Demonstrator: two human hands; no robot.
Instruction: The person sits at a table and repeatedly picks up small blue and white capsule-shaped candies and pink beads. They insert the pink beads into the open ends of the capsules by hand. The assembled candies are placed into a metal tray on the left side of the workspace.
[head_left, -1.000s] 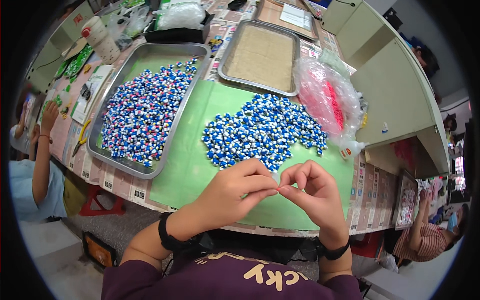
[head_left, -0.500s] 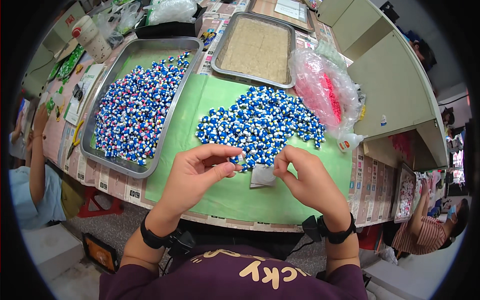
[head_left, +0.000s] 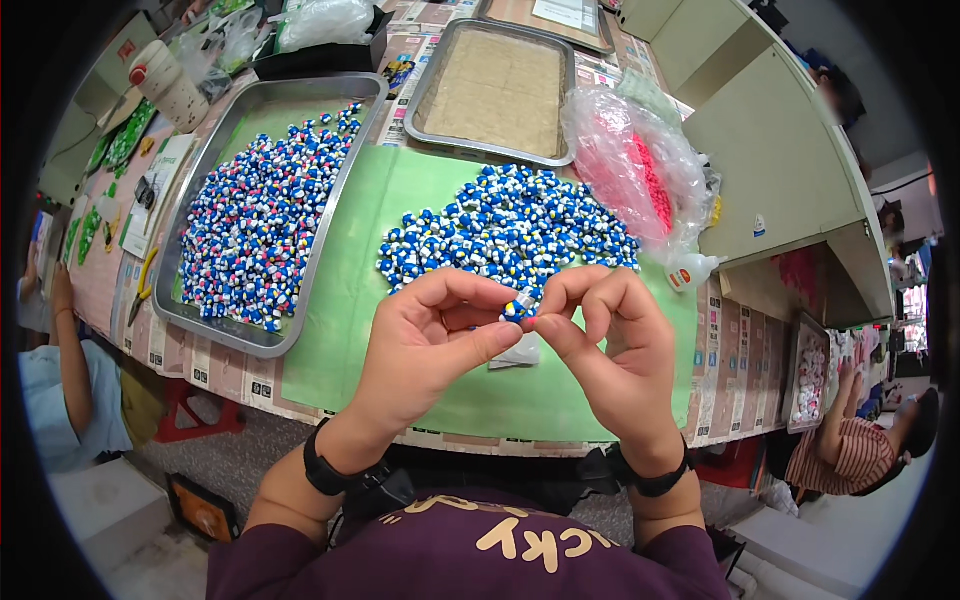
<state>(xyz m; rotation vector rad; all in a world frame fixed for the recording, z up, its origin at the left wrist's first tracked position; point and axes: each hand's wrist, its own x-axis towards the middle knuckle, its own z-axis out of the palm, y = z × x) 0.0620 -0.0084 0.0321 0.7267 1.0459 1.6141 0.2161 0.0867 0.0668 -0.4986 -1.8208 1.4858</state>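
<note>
Right fingers point(head_left: 557, 333) have joined the left fingers point(head_left: 490, 339) by the near edge of the heap point(head_left: 500, 225). There the left pinch a blue-and-white piece point(head_left: 517, 309); the right, nearly together, seemingly hold a pink bit point(head_left: 530, 324) against it: press lightly.

The left hand point(head_left: 405, 345) partly hides a blue-and-white piece point(head_left: 514, 310); the pink speck point(head_left: 529, 324) by the right hand point(head_left: 622, 350) is too tiny to identify.

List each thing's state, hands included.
Left hand: pinching a small blue-and-white piece
Right hand: at that piece, grip unclear
Piled pieces: loose on green mat
Left tray: holding many similar pieces
Clear bag: holding pink bits
Yellow-handled pliers: lying on table
</note>
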